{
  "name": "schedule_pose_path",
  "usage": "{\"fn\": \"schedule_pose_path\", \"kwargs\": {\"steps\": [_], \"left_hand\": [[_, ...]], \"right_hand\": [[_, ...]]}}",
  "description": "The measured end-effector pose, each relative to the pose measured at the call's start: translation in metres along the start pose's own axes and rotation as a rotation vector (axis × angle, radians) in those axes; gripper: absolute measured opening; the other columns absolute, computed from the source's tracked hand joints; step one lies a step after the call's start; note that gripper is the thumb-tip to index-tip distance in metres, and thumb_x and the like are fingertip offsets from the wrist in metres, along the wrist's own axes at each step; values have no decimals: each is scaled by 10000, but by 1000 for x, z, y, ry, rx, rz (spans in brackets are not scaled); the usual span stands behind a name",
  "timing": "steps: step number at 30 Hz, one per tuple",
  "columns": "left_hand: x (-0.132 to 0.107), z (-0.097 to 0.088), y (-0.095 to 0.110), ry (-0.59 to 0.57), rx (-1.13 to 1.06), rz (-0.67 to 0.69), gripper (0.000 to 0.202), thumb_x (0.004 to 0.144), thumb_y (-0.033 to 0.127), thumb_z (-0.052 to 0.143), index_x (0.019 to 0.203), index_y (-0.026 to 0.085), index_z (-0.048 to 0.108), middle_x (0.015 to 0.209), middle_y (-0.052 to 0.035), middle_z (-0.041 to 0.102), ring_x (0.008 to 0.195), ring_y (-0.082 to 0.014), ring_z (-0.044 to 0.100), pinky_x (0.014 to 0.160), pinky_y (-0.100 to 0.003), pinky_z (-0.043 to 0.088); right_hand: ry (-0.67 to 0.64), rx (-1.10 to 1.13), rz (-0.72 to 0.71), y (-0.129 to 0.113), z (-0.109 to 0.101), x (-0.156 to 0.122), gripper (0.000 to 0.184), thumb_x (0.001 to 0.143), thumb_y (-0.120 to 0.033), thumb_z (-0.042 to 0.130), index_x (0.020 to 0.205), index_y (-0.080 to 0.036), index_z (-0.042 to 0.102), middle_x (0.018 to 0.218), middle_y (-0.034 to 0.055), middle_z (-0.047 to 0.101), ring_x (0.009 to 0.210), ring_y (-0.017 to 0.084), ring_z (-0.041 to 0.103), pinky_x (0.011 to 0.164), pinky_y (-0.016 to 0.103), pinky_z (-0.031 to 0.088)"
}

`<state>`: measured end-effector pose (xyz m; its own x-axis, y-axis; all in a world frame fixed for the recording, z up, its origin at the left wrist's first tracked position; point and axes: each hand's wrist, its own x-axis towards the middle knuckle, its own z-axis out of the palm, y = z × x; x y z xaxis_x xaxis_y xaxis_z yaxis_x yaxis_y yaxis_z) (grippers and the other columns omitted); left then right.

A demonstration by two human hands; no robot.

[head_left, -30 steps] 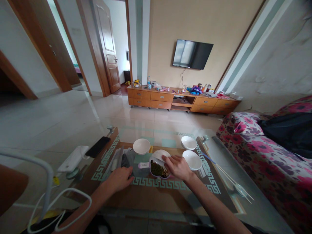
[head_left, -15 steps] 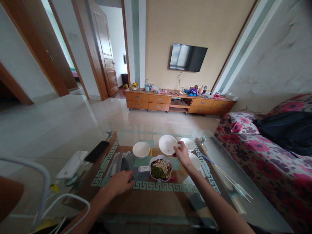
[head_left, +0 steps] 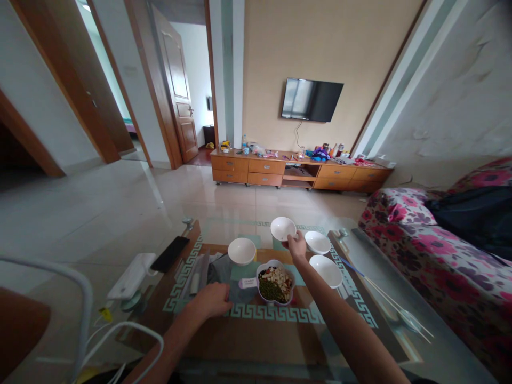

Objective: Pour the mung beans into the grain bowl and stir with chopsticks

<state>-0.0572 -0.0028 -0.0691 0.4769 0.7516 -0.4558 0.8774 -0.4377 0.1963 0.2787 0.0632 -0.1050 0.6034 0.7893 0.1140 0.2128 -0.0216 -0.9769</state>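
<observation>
My right hand (head_left: 296,246) grips a small white bowl (head_left: 283,228) by its near right rim and holds it up over the far side of the glass table (head_left: 240,338). Below it sits a flower-shaped dish (head_left: 275,303) of sorted beans, green ones among them, and pale pieces; a labelled handle (head_left: 247,283) sticks out to its left. Other white bowls stand around: one at the left (head_left: 241,251), one at the far right (head_left: 317,242) and one nearer (head_left: 326,271). My left hand (head_left: 216,300), fingers curled with nothing visible in them, rests beside a dark grey cloth-like item (head_left: 220,269).
Long thin sticks (head_left: 394,301) lie at the table's right edge. On the left are a black flat object (head_left: 170,254), a white power strip-like box (head_left: 131,276) and a white cable (head_left: 132,325). A flowered sofa (head_left: 404,234) stands at right, a low cabinet (head_left: 266,173) beyond.
My right hand has moved the held bowl farther away across the table, up from the flower-shaped dish. The view has shifted a little; my left hand stays near the same spot.
</observation>
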Motion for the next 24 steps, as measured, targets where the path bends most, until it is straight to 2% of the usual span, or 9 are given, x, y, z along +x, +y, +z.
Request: {"fn": "schedule_pose_path", "kwargs": {"steps": [3,6,10,13,15,17,19,21,24], "left_hand": [[1,0,-2,-9,-10,3,198,860,298,643,980,195,762,1063,-155,826,1038,-355,787,829,-396,565],[2,0,-1,-9,-12,8,203,858,293,642,983,193,768,1085,-164,825,1064,-366,783,857,-410,571],[1,0,1,-4,-11,10,204,871,298,626,975,196,768,1067,-172,823,1057,-366,782,860,-415,572],[-1,0,3,6,-7,6,208,888,302,610,983,205,767,1071,-168,822,1066,-358,780,874,-413,570],[-2,0,3,11,-3,8,213,895,307,608,988,201,767,1085,-172,820,1084,-359,777,885,-414,569],[-3,-1,3,12,4,9,210,895,314,618,975,191,769,1083,-182,816,1087,-371,773,888,-425,571],[-4,-4,4,31,18,9,184,884,315,642,935,189,767,1057,-181,814,1072,-381,770,893,-439,568],[-5,-8,8,102,14,50,184,911,331,629,884,203,759,988,-157,810,1022,-369,771,891,-443,559],[-5,-10,26,322,-61,247,297,1014,364,516,938,221,765,948,-122,796,971,-318,755,898,-432,552]], "right_hand": [[18,-133,-105,-5,-21,-14,618,847,-381,607,1395,-97,636,668,-13,690,603,223,716,592,276,581],[-42,-496,-492,-16,-48,-34,514,959,-351,546,1404,-139,692,704,-2,704,624,191,683,644,262,550],[-420,-870,-1125,-34,-77,-67,492,1059,-161,493,1529,-187,637,777,35,734,699,182,688,664,267,535],[-595,-968,-1407,-43,-86,-83,575,1057,-63,486,1616,-182,542,790,41,721,739,193,684,628,274,535],[-589,-978,-1435,-45,-88,-87,594,1056,-58,489,1637,-172,514,791,42,718,742,197,685,619,275,542],[-536,-968,-1362,-44,-87,-88,566,1056,-76,495,1610,-175,553,805,47,740,740,195,696,619,268,541],[-436,-923,-1191,-40,-84,-89,515,1041,-105,505,1534,-174,638,820,51,772,710,183,707,622,252,534],[-301,-844,-943,-36,-78,-92,477,1025,-160,509,1461,-170,702,798,41,788,645,171,705,617,238,529],[-191,-709,-682,-32,-70,-100,474,1014,-256,508,1419,-167,738,741,21,788,554,174,685,586,239,532]]}}
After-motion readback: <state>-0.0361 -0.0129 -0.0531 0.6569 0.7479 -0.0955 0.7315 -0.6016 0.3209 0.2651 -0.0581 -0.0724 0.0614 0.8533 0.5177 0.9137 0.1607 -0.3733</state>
